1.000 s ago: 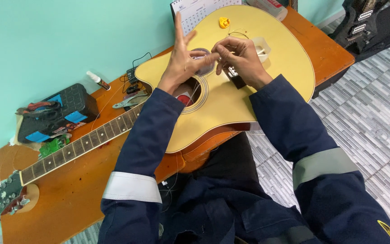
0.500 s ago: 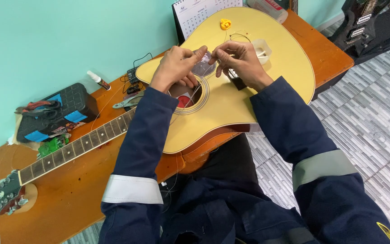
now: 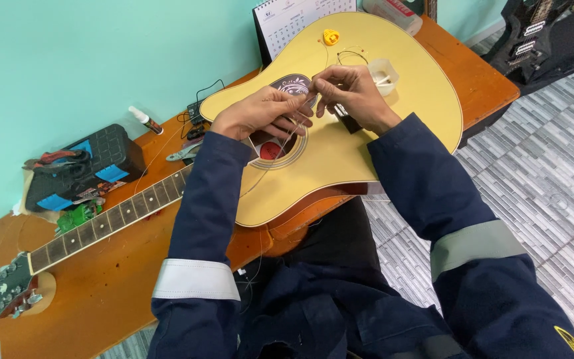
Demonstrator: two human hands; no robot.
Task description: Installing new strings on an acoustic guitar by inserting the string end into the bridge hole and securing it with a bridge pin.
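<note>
Your left hand (image 3: pixel 264 114) and right hand (image 3: pixel 353 100) meet above the pale yellow acoustic guitar (image 3: pixel 367 156) on the orange wooden table (image 3: pixel 101 299), seemingly pinching a thin wire guitar string (image 3: pixel 286 141). Lose grip and it could whip, scratching the top.

Taking the guitar (image 3: pixel 340 153) as the landmark: a desk calendar (image 3: pixel 297 18) stands on the counter (image 3: pixel 94 292) just behind the guitar's body, against the wall, a white sheet with a printed grid on a dark stand. Past the body's far end, at the top edge of view, lies a pale oblong package (image 3: pixel 393 10) with a red label, partly cut off. Inside the sound hole shows a round red label (image 3: pixel 270 150), partly hidden by the hands. Left of the body, beside the neck, sits a black case (image 3: pixel 84 166) with blue patches.
</note>
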